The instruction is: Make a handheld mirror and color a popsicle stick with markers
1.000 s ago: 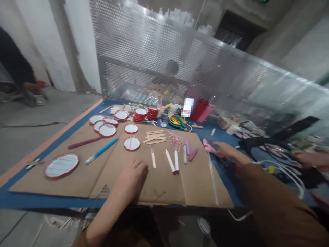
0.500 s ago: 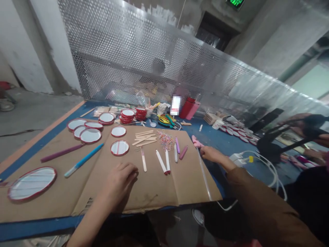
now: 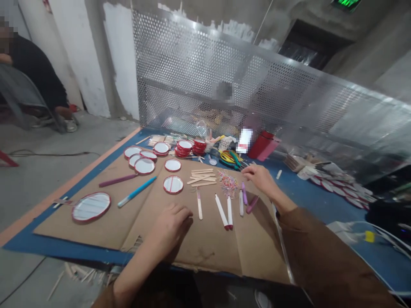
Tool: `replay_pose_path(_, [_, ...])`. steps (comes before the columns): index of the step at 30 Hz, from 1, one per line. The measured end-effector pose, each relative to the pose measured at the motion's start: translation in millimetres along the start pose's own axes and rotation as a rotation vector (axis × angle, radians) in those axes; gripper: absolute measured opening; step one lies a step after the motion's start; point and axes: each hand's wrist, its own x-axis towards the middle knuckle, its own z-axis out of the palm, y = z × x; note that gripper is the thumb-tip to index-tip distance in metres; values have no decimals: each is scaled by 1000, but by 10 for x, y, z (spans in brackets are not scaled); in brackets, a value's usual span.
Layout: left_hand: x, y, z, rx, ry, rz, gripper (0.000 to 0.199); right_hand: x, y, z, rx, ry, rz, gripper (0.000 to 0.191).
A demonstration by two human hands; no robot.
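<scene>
My left hand (image 3: 175, 224) rests on the brown cardboard sheet (image 3: 205, 256), its fingers curled together with nothing visible in them. Just ahead of it lies a wooden craft stick (image 3: 199, 205) with a pinkish end. My right hand (image 3: 259, 177) reaches past the loose coloured bits (image 3: 229, 183), fingertips pinched near the green-and-yellow-handled tools (image 3: 230, 159); what they hold, if anything, is too small to make out. Below it lie white markers (image 3: 221, 211), a purple pen (image 3: 244, 193) and a dark pink pen (image 3: 252, 204). A pile of craft sticks (image 3: 203, 177) and a round red-rimmed mirror (image 3: 173, 184) lie between my hands.
More red-rimmed round mirrors (image 3: 144, 166) lie at the left, with stacks behind. A larger mirror with a handle (image 3: 91, 207), a blue pen (image 3: 137, 192) and a plum-coloured pen (image 3: 117, 180) lie nearby. A perforated metal screen (image 3: 180, 64) stands behind the table. White cables (image 3: 385, 239) run at right.
My right hand has left the pink object at the cardboard's right edge and moved back and inward, toward the coloured-handled tools. My left hand stays on the cardboard. The view has turned left.
</scene>
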Motion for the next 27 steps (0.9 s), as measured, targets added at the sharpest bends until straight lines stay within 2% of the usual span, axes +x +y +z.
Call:
replay_pose_path(2, [-8, 5, -6, -6, 17, -2, 15, -54, 10, -53, -4, 59, 40, 14])
replay_pose_path(5, [-16, 13, -39, -22, 27, -42, 19, -242, -5, -110, -25, 131, 90, 29])
replay_pose_path(8, [-27, 4, -67, -110, 67, -121, 27, -477, -104, -84, -28, 142, 93, 41])
replay_pose_path(12, [-64, -36, -46, -289, 146, -302, 43, -698, -309, 54, -11, 24, -23, 42])
replay_pose_path(15, [-79, -35, -31, -321, 158, -383, 48, -751, -482, 180, -37, 5, -166, 37])
replay_pose_path(17, [-72, -2, -53, -242, 97, -365, 49, -750, -608, 249, -39, -5, -235, 35])
replay_pose_path(20, [-51, 80, -124, -29, -71, -316, 47, -719, -811, 326, -28, -52, -314, 31])
replay_pose_path(22, [-39, 129, -169, 76, -143, -302, 46, -682, -948, 371, -22, -90, -350, 27])
replay_pose_path(27, [-9, 181, -227, 166, -212, -293, 47, -529, -1200, 458, -46, -113, -392, 23])
